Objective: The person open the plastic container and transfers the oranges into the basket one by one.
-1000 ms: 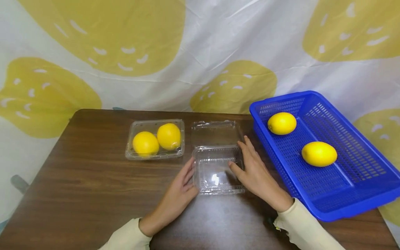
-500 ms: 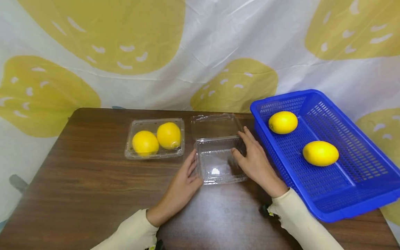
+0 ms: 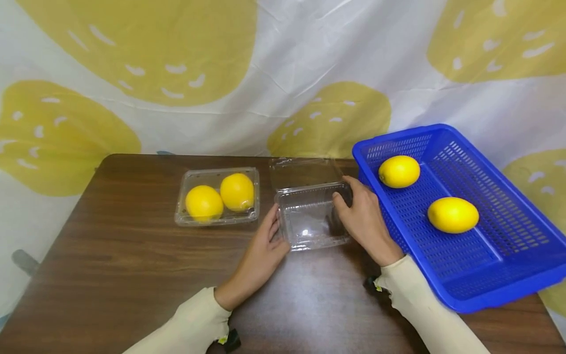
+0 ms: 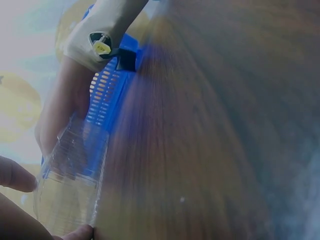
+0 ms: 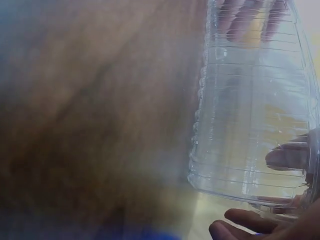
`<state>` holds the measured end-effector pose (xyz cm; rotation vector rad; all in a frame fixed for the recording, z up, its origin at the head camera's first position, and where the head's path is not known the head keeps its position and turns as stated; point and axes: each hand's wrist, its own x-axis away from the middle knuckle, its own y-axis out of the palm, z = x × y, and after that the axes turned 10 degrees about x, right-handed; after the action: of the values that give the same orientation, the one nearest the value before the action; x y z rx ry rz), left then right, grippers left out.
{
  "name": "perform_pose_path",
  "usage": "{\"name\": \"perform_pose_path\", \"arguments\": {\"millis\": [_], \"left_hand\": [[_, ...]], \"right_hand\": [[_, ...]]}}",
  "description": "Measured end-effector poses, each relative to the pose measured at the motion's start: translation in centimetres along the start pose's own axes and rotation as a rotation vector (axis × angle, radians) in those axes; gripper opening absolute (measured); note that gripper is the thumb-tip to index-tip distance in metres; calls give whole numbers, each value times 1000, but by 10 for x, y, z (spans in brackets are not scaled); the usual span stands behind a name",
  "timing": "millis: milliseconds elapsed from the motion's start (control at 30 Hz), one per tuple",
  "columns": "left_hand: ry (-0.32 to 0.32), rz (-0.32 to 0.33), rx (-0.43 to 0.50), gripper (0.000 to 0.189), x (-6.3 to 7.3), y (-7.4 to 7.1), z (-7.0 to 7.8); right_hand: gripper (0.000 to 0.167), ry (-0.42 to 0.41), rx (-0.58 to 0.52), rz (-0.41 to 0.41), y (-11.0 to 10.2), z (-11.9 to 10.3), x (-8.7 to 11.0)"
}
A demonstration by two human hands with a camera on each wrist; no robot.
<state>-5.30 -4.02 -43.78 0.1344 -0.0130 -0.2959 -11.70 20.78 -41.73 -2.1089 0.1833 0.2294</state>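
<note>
A clear plastic clamshell container [image 3: 309, 216] stands at mid-table, its lid [image 3: 305, 174] folded back toward the cloth. My left hand [image 3: 264, 246] holds its left end, fingers along the side and thumb at the front corner. In the left wrist view, a left finger [image 4: 16, 175] touches the container's rim. Its right wall is pinched by my right hand [image 3: 364, 221], thumb inside and fingers outside, partly hidden. Through the clear plastic in the right wrist view, the right thumb [image 5: 287, 156] shows. No fruit lies inside this container.
Left of it sits a second clamshell [image 3: 183, 196], closed over two lemons [image 3: 204, 202]. A blue plastic basket [image 3: 468, 302] on the right holds two more lemons [image 3: 453, 215]. A lemon-print cloth [image 3: 199, 128] hangs behind the brown table [image 3: 132, 275].
The open container has shifted toward the back of the table and slightly right, both hands moving with it. Its left side has turned a little. The closed clamshell and basket have stayed put.
</note>
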Motion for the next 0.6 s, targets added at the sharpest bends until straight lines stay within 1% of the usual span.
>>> {"name": "perform_pose_path", "arguments": {"millis": [67, 133, 267, 367, 467, 600], "left_hand": [[-1, 3, 4, 93, 0, 0, 0], [-4, 5, 7, 93, 0, 1, 0], [7, 1, 6, 92, 0, 5, 0], [15, 0, -5, 91, 1, 8, 0], [11, 3, -15, 91, 0, 10, 1], [-8, 0, -37, 92, -1, 12, 1]], "right_hand": [[51, -8, 12, 23, 0, -1, 1], [50, -36, 27, 51, -1, -1, 4], [50, -167, 90, 127, -3, -3, 12], [50, -268, 139, 154, -3, -5, 19], [51, -319, 143, 141, -3, -9, 25], [50, -338, 120, 119, -2, -13, 33]]}}
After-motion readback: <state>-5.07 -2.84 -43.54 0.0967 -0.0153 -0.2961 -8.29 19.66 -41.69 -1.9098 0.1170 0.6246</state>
